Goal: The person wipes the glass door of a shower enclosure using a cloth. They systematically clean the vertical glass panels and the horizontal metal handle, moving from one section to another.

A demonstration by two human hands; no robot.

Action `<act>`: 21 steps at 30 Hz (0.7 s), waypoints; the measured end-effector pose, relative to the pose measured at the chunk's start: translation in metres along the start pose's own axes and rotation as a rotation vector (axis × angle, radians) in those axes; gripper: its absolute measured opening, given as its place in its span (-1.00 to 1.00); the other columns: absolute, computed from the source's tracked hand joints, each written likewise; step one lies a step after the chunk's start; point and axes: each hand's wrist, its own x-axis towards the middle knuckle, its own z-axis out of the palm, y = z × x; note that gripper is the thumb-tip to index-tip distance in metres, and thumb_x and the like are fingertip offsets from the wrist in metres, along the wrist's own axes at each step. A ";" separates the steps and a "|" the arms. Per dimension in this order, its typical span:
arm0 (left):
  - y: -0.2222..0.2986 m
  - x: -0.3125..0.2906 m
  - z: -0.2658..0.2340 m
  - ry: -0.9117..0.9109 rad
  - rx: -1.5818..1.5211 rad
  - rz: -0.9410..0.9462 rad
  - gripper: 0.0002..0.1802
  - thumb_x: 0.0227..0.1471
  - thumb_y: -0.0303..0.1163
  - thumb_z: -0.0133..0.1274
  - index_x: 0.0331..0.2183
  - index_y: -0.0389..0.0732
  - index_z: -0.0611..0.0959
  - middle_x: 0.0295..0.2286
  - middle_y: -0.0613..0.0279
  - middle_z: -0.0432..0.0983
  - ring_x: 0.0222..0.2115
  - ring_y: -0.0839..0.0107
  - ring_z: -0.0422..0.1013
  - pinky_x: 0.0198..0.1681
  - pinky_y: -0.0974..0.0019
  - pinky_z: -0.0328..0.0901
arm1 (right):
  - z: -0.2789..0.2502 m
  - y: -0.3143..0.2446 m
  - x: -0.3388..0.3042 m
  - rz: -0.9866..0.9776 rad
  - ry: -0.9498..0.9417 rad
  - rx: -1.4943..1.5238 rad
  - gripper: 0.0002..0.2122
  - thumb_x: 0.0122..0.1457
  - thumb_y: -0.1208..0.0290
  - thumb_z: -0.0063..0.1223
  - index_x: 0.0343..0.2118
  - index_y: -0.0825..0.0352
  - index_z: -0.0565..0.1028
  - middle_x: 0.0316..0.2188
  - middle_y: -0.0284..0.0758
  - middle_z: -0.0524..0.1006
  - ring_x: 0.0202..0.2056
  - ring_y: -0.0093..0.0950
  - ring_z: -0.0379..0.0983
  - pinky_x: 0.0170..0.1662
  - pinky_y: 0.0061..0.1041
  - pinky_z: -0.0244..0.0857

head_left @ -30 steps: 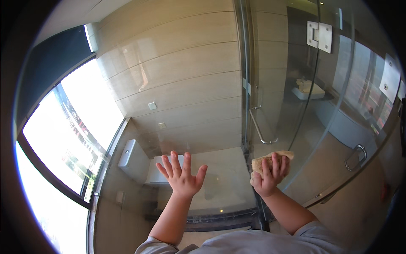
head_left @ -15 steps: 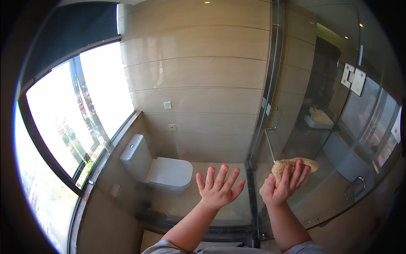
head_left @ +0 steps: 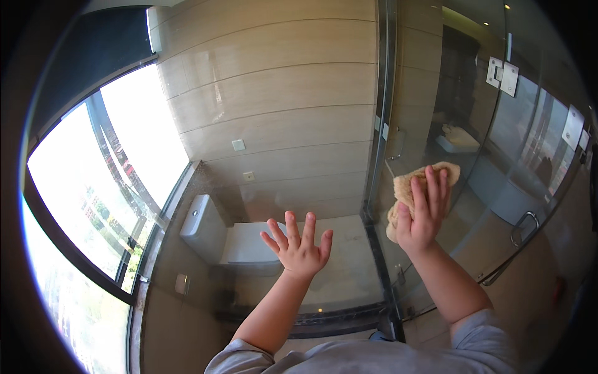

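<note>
My right hand (head_left: 422, 215) presses a tan cloth (head_left: 406, 190) against the clear glass panel (head_left: 461, 206) on the right, its fingers spread over the bunched fabric. Folds of the cloth stick out above the fingertips and left of the thumb. My left hand (head_left: 298, 246) is raised with its fingers stretched apart and nothing in it; it appears flat against the glass in front of me, though contact is hard to confirm. Behind that glass stands a white toilet (head_left: 249, 243), partly covered by the left hand.
A bright window (head_left: 143, 124) with a dark blind fills the left side. Metal hinges (head_left: 502, 76) and a curved door handle (head_left: 525, 229) are on the glass at right. A dark frame post (head_left: 381, 106) runs between the panels. Dark stone edging (head_left: 336, 315) crosses the floor.
My right hand has moved up the glass with the cloth. The left hand has shifted slightly left, still spread. The whole view has turned a little.
</note>
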 end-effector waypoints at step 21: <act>-0.001 -0.009 0.006 0.047 0.039 0.013 -0.32 0.17 0.03 -0.15 0.25 -0.05 0.30 0.28 -0.07 0.02 0.30 -0.24 -0.15 0.30 -0.25 -0.37 | 0.013 -0.017 -0.031 -0.050 -0.051 -0.012 -0.54 0.02 0.28 0.14 0.06 0.09 0.48 0.21 -0.25 0.32 0.28 0.07 0.03 0.19 0.24 -0.10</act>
